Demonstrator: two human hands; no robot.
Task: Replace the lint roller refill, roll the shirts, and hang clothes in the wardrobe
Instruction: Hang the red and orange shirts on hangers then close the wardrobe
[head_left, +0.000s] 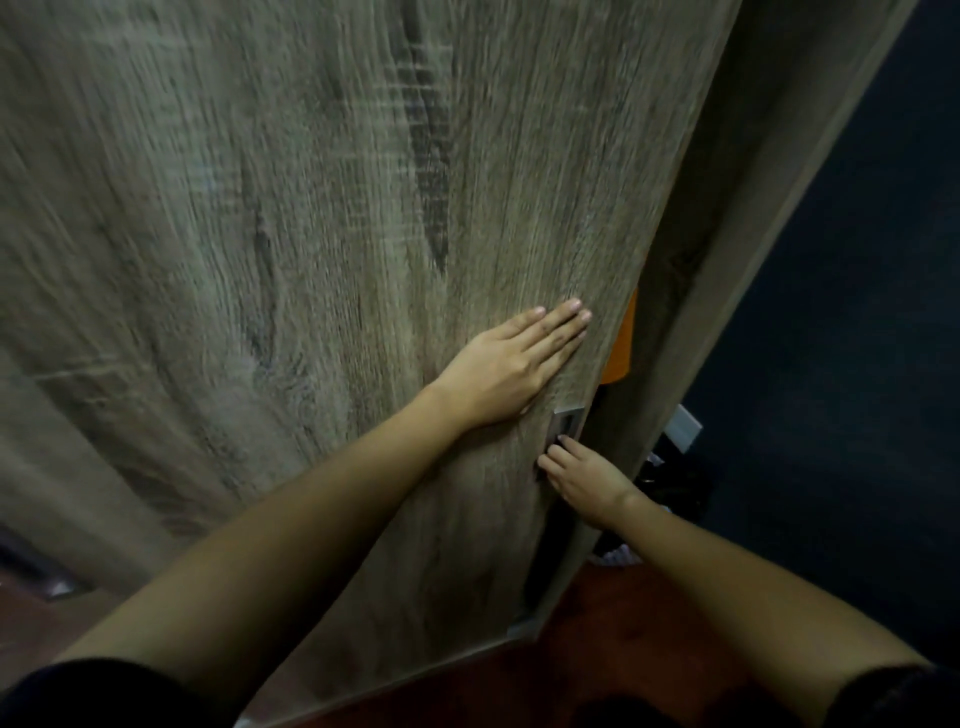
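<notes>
Your left sleeve (93, 696): short, black, ends above elbow. Your right sleeve (893, 693): same black fabric. Forearms, left hand (511, 366), right hand (587, 480) bare.

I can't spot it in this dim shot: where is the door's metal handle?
Head view, near the wardrobe door's right edge: the recessed handle sits just below the flat left hand and above the right hand.
</notes>
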